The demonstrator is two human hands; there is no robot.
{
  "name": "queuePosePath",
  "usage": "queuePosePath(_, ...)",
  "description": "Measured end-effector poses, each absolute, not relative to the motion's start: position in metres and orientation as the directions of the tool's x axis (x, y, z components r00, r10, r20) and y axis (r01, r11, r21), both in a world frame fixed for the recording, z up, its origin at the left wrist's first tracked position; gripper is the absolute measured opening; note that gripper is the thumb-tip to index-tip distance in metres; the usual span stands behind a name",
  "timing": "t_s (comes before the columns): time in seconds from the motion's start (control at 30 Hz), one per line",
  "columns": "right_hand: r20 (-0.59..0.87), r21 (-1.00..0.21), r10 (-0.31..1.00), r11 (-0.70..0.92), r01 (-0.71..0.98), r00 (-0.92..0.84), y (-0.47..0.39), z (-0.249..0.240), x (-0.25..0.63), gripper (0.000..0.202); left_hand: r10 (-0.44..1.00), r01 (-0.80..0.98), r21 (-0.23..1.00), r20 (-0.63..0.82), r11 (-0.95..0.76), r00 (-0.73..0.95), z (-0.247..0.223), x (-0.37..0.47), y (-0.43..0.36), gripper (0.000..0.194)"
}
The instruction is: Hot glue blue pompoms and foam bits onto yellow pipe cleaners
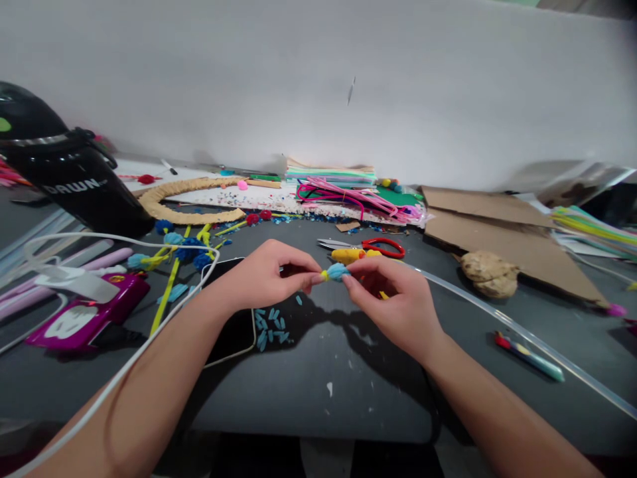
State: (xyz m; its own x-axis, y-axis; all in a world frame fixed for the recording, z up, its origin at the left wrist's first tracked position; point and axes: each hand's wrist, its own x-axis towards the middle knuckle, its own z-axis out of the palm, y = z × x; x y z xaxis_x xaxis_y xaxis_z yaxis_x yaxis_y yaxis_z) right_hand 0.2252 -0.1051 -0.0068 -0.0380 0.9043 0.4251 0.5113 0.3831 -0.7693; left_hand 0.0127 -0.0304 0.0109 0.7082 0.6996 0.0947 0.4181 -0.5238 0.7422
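Between the fingertips of both hands is a small light-blue fuzzy piece with a yellow end (338, 271), apparently bent pipe cleaner. My left hand (276, 273) pinches its yellow end. On the other side, my right hand (393, 295) grips the blue part with thumb and forefinger. Behind it lie red-handled scissors (385, 248), blades pointing left, and a yellow object (347, 255) partly hidden by my right hand. Light-blue snippets (271, 326) are scattered below my left hand, beside a dark-screened phone or tablet (233, 342) that my left forearm partly covers.
A black bottle (74, 179) stands at left, near a purple device (89, 318). A white cable (134, 362) crosses my left forearm. Blue and yellow fuzzy pieces (189, 249), a pipe-cleaner bundle (348, 196), cardboard (512, 245), a transparent rod (497, 315) and a pen-like tool (532, 358) lie around.
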Motion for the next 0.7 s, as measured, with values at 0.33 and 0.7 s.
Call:
queuePosePath(0.33, 0.357, -0.839, 0.934, 0.33, 0.432, -0.019, -0.1045, -0.0066, 0.2252, 0.008, 0.702, 0.415, 0.741, 0.105, -0.528, 0.704, 0.0119, 0.0135, -0.0313, 0.025)
queuePosePath(0.7, 0.389, -0.802, 0.921, 0.349, 0.485, -0.019, -0.1078, -0.0048, 0.2282, 0.026, 0.779, 0.467, 0.742, 0.117, -0.481, 0.617, 0.0143, 0.0093, -0.0281, 0.026)
